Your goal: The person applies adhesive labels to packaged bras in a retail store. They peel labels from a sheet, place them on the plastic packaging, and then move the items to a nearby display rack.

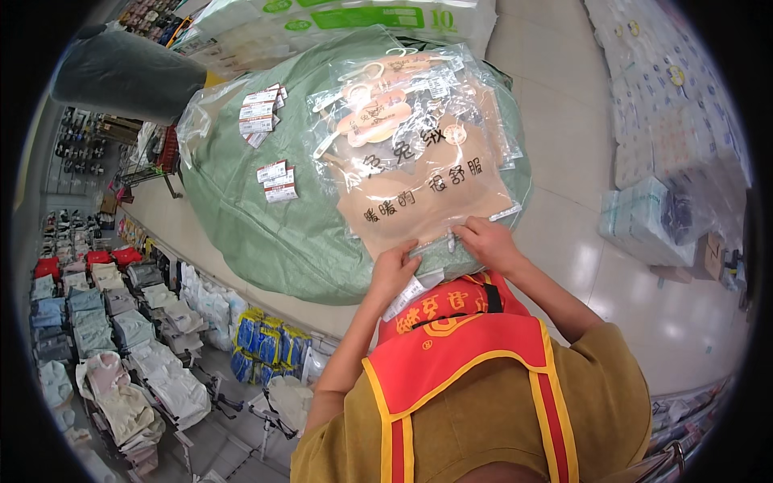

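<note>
Clear plastic bags with beige bra-like garments lie in a stack on a large green woven sack. The top garment bag [423, 187] bears black printed writing, and a garment on a hanger with a peach flower-shaped card [371, 118] shows through it. At its lower edge my left hand [394, 268] holds the plastic at the left corner. My right hand [488, 239] pinches the same edge further right, beside a small whitish piece [450, 239]. White printed labels [413, 294] lie below my left hand, against the red apron [453, 326].
Price labels [258, 111] lie in two groups on the green sack [235, 223]. Green-printed plastic-wrapped packs [362, 24] stand beyond it. Wrapped packs [664, 121] line the right side. Clothes racks [121, 326] fill the lower left, with a shopping cart [160, 157] further back.
</note>
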A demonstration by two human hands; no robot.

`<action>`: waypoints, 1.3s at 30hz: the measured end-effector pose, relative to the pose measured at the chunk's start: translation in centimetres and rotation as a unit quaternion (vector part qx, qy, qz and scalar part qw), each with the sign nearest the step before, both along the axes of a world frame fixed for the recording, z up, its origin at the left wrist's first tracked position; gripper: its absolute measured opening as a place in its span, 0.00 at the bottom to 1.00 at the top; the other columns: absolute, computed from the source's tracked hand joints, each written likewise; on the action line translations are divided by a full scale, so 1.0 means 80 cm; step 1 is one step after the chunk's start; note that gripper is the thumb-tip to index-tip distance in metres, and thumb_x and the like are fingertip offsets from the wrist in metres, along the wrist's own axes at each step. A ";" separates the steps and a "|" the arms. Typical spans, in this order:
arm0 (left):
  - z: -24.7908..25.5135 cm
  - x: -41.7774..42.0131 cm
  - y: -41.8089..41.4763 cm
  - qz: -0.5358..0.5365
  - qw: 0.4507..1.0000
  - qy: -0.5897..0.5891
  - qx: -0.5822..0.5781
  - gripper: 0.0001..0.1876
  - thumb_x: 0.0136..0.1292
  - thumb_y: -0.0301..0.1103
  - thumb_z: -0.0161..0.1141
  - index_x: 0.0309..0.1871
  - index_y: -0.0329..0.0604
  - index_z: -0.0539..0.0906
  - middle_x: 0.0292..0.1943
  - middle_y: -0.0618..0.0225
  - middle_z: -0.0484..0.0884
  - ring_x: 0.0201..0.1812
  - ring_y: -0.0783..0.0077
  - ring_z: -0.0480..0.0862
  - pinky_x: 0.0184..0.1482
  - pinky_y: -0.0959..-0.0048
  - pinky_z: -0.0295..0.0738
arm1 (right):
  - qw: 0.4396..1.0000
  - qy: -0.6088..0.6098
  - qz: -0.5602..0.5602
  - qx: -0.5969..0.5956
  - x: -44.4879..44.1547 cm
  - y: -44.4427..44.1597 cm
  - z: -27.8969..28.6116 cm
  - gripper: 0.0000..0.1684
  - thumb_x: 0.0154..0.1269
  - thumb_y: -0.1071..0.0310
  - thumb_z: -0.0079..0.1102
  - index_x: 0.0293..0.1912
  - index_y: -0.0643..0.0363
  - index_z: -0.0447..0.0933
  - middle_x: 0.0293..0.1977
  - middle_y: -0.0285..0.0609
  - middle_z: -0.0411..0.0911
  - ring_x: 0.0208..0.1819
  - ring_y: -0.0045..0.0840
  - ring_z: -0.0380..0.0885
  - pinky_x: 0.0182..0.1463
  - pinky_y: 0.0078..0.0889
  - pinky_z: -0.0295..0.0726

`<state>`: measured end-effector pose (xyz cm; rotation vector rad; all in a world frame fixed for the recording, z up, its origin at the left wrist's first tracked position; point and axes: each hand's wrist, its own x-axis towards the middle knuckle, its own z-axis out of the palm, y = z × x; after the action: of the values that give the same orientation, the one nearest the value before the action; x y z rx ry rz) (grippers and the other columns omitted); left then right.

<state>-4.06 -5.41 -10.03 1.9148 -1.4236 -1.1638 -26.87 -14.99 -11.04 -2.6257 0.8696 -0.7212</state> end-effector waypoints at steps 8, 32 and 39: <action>-0.009 -0.018 0.010 0.009 0.995 -0.072 -0.066 0.16 0.58 0.31 0.63 0.51 0.44 0.82 0.19 0.62 0.77 0.21 0.67 0.77 0.29 0.69 0.72 | 1.000 0.017 -0.022 0.000 0.026 0.000 -0.007 0.15 0.53 0.68 0.60 0.43 0.55 0.76 0.32 0.40 0.70 0.37 0.32 0.76 0.37 0.33 0.78; -0.018 0.096 0.030 0.244 0.966 -0.025 -0.086 0.12 0.58 0.34 0.67 0.38 0.33 0.82 0.27 0.67 0.82 0.28 0.80 0.77 0.32 0.78 0.72 | 0.876 -0.181 -0.242 0.376 -0.070 -0.084 -0.011 0.25 0.64 0.53 0.61 0.49 0.66 0.76 0.34 0.43 0.80 0.32 0.23 0.77 0.37 0.27 0.78; 0.030 0.051 0.024 0.134 0.981 0.000 -0.138 0.09 0.58 0.33 0.66 0.35 0.36 0.83 0.24 0.64 0.81 0.25 0.73 0.79 0.29 0.71 0.73 | 0.786 -0.154 -0.179 0.572 -0.089 -0.045 0.004 0.21 0.70 0.50 0.55 0.38 0.61 0.77 0.29 0.38 0.82 0.28 0.14 0.77 0.31 0.16 0.75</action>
<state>0.03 -3.45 -7.61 1.8392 -1.2095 -0.7964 -34.00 -18.63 -10.76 -1.2383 1.1897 -0.4337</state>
